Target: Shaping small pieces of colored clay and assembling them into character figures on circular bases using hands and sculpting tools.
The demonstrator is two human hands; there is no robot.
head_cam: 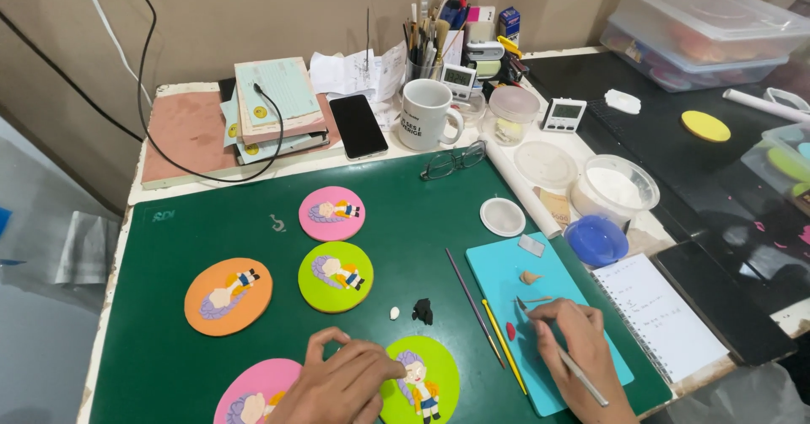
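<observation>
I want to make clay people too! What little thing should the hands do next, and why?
Probably dip the tool in the right hand to the red clay bit beside it on the blue mat; the left hand steadies the green disc.

The scene is evenly and fairly brightly lit from above. Only short, soft shadows are cast under the hands and the clay discs on the green cutting mat [253,238]. Pale glare is seen on the black surface [742,247] at the right. Straight edges are bowed toward the frame corners by wide-angle distortion. Focus is sharp throughout, and the lower left is dimmer.
</observation>
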